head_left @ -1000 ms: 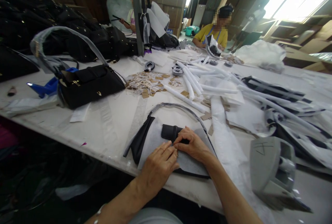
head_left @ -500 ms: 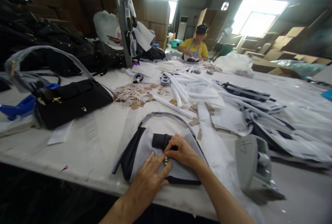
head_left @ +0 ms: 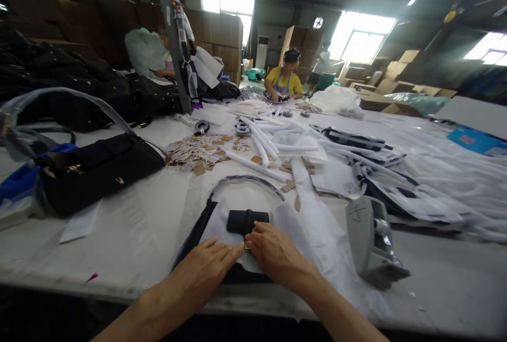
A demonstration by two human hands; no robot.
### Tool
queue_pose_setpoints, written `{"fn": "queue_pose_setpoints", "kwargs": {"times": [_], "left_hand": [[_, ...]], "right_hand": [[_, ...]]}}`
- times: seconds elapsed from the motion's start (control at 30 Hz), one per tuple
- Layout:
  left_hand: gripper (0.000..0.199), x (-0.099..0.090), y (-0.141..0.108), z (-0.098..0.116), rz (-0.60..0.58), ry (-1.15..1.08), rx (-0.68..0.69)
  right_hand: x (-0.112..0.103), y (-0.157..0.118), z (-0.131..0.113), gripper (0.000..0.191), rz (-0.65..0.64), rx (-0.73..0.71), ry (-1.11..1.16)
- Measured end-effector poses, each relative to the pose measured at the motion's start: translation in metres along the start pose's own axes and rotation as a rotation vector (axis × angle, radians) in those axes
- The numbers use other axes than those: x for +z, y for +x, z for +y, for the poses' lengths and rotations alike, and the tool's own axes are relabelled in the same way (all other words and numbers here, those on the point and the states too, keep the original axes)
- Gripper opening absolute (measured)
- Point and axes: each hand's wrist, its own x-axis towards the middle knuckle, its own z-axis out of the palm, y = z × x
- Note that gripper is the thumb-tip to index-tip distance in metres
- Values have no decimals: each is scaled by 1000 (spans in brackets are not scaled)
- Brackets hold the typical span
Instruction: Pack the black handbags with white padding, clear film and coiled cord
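A black handbag lies in front of me at the table's near edge, with thin white wrapping over its front and its handle arching away from me. Its short black flap shows on top of the wrapping. My left hand rests flat on the bag, fingers extended, with the index fingertip beside a small gold clasp. From the right, my right hand has its fingers curled over the strap below the flap, with the thumb at the clasp. The fingers partly hide the clasp.
Another black handbag with a wrapped handle stands to the left. Beyond my bag lie a heap of string tags and white tubes. A grey tape dispenser stands on the right. A person in yellow works across the table.
The view has shifted, so things sit further left. My right hand has turned flatter over the clasp, and the flap shows more fully. My left hand has slid back slightly from the clasp.
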Motion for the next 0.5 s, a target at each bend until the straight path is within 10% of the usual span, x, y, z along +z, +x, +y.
{"fn": "queue_pose_setpoints", "kwargs": {"times": [0.27, 0.5], "left_hand": [[38, 41, -21, 52, 225, 300, -160], [48, 23, -5, 46, 252, 160, -177]], "right_hand": [[1, -19, 10, 45, -46, -81, 144], [6, -18, 13, 45, -29, -104, 150]]}}
